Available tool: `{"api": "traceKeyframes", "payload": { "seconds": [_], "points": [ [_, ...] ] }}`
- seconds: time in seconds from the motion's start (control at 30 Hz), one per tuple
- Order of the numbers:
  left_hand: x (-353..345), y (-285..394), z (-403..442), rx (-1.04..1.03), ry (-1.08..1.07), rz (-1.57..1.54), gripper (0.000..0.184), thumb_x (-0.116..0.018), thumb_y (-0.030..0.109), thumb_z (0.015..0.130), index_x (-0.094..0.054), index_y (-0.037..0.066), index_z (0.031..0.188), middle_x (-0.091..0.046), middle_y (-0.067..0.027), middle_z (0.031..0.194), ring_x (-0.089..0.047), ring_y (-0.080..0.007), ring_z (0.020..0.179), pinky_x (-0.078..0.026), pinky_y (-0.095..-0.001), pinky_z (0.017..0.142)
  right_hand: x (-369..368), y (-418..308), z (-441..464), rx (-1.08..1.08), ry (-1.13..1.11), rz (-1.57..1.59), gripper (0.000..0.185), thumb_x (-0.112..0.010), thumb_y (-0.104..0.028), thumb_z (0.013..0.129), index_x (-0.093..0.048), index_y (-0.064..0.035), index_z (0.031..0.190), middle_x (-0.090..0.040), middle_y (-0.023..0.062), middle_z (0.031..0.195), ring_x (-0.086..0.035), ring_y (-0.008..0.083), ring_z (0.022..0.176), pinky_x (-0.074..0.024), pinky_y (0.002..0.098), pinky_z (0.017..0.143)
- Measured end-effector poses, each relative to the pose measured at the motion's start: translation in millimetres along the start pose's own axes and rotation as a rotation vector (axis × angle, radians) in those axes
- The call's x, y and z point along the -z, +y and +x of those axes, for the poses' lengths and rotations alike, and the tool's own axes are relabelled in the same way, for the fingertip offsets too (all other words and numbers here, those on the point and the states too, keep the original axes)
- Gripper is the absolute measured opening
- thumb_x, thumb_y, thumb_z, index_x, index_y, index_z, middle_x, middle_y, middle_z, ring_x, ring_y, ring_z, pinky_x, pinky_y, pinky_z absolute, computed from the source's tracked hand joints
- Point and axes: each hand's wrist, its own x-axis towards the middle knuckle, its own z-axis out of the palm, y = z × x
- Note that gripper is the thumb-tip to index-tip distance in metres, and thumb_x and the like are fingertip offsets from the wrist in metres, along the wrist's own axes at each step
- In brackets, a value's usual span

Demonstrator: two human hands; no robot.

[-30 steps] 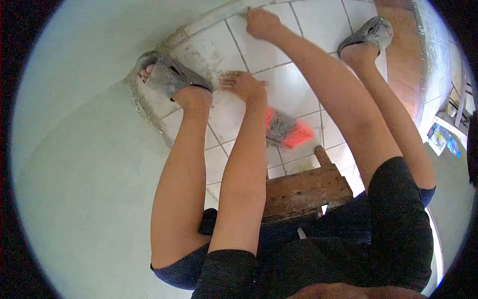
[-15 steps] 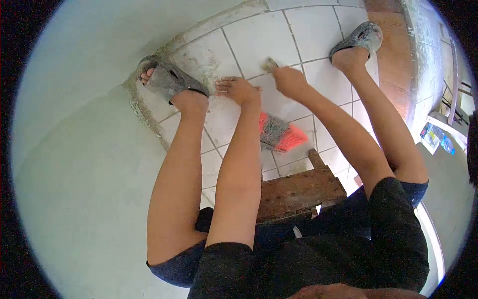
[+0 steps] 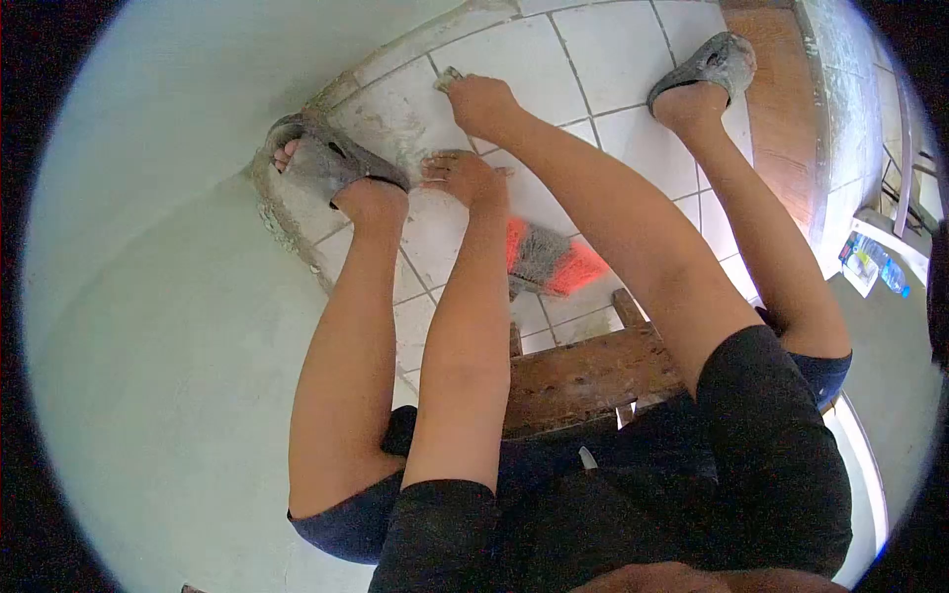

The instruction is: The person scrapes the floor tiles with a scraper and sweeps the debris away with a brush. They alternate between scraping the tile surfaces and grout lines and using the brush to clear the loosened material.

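Note:
My right hand [image 3: 482, 107] is closed around a small, dull tan, flat-ended tool [image 3: 448, 79]; its handle is hidden in my fist, and I cannot tell whether it is a brush or a scraper. The tool's end is at the white tiled floor [image 3: 494, 54], close to a grout line. Lower down, my left hand [image 3: 465, 180] lies flat on the dusty tiles with its fingers spread and nothing in them. A red and grey cloth [image 3: 552, 259] lies crumpled on the floor, right of my left forearm.
Dusty grey clogs cover my left foot [image 3: 336, 163] and right foot [image 3: 707, 74]. I sit on a low wooden stool [image 3: 583, 381]. A pale green wall [image 3: 148, 296] borders the floor at left, with rough mortar along its edge. Plastic bottles [image 3: 893, 277] are at far right.
My right hand has swung left and farther forward across the tiles with the tool. The left hand has stayed nearly in place, flat on the floor.

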Motion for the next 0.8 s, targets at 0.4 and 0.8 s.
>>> {"api": "traceKeyframes", "payload": {
  "seconds": [0.4,0.8],
  "points": [
    [-33.6,1.6,11.5,0.034,0.063,0.011,0.102,-0.074,0.046,0.070,-0.028,-0.016,0.137,-0.033,-0.0364,0.139,-0.032,-0.0483,0.132,-0.019,-0.0653,0.107,-15.0,12.5,-119.6,-0.230,-0.222,0.132,0.028,-0.060,-0.017,0.078,-0.062,-0.0080,0.104,-0.067,0.0192,0.091,-0.066,0.0347,0.086,-0.0537,0.0456,0.073],
    [1.6,-2.8,3.3,-0.016,-0.076,0.035,0.122,-0.076,0.063,0.060,-0.024,-0.015,0.139,-0.029,-0.0374,0.142,-0.029,-0.0490,0.133,-0.017,-0.0665,0.107,43.4,13.8,43.5,-0.275,-0.081,0.130,0.027,-0.052,-0.015,0.081,-0.065,-0.0012,0.101,-0.067,0.0201,0.096,-0.066,0.0335,0.094,-0.0540,0.0434,0.080]
  ]
}}
